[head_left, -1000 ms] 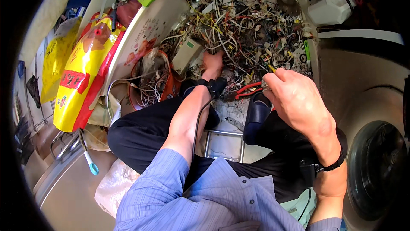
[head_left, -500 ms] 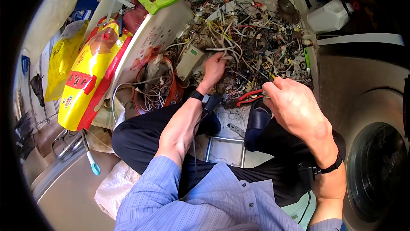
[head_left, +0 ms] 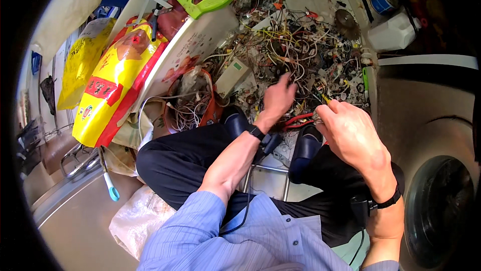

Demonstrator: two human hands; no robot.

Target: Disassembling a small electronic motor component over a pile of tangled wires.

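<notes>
My left hand [head_left: 279, 97] is over the heap of tangled wires and small electrical scraps [head_left: 280, 35], its thumb and forefinger apart. Nothing shows between them. To the right, my right hand [head_left: 353, 128] is closed with its fingers curled. A pair of red-handled pliers [head_left: 296, 120] reaches left from its fingers, above the toe of my dark shoe; the jaws are hard to make out among the scraps. Just beyond the fingertips is a small yellow piece [head_left: 326, 99]. A beige box with a green window [head_left: 233, 76] lies left of my left hand.
An orange container of cables [head_left: 210, 112] stands by my left knee. Behind it rises a white tub [head_left: 200, 38] with a green clamp [head_left: 198, 0] on its rim. A green-handled tool [head_left: 365, 78] and a white jug [head_left: 393, 31] are at right.
My left hand has moved right across the heap, toward the right hand, and its fingers have spread. The right hand keeps nearly its place by the pliers. The whole view has shifted slightly.
</notes>
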